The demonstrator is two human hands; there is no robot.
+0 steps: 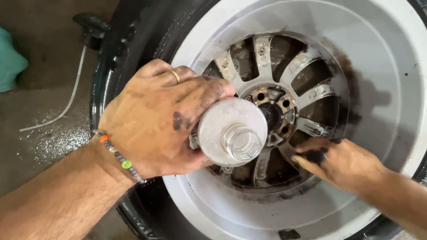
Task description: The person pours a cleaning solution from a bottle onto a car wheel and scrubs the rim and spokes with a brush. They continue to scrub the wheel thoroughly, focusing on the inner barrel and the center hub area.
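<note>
Head view: looking straight down onto a car wheel lying flat on a wet floor, both bare hands working over it.
Left forearm: coming in from the near left corner, wearing a thin beaded bracelet (119,156) with orange and green beads at the wrist.
Left hand (155,122): smeared with black grime, wearing a plain gold ring (175,76), fingers wrapping tight around the clear plastic bottle (232,131); the grip is clamped on its body.
Clear plastic bottle: open threaded neck pointing up toward the camera, no cap on it, sitting above the near left part of the hub, in the middle of the frame.
Right hand (340,161): reaching in from the near right, fingers together and blackened at the tips, pressing on the dark greasy patch at the inner edge of the rim; whether it is holding anything I cannot tell.
Silver multi-spoke alloy wheel rim (311,31): filling most of the frame, its broad pale barrel showing black smears on the right and near sides.
Rusty round centre hub (278,104): lying just beyond the bottle, bolt holes showing, spokes fanning out toward the far side.
Black rubber tyre (111,66): wrapping the rim on the left, glistening wet.
Thin white hose (66,104): trailing across the wet concrete floor at far left.
Teal cloth (9,60): lying at the far left edge.
</note>
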